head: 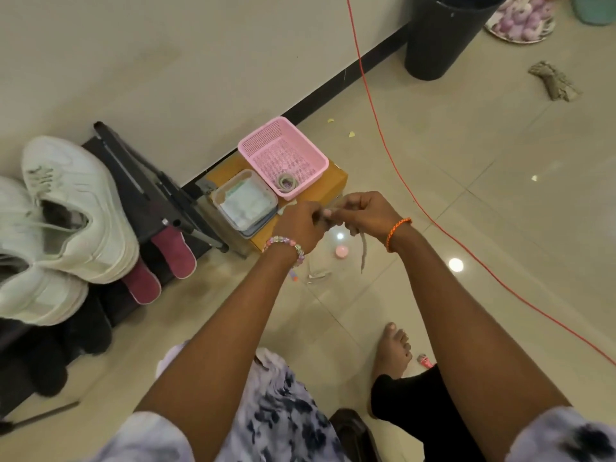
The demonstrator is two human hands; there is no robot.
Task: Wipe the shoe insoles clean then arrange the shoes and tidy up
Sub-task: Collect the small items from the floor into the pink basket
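Two white sneakers (pixel 73 208) sit at the left of the frame atop a dark shoe rack (pixel 140 181); a grey shoelace (pixel 362 253) dangles at centre

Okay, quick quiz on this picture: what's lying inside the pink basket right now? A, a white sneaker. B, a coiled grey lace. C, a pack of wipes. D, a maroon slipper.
B: the pink basket holds only a coiled grey lace in its near corner, while the white sneakers sit on the rack and the wipes lie in the clear tub beside it.
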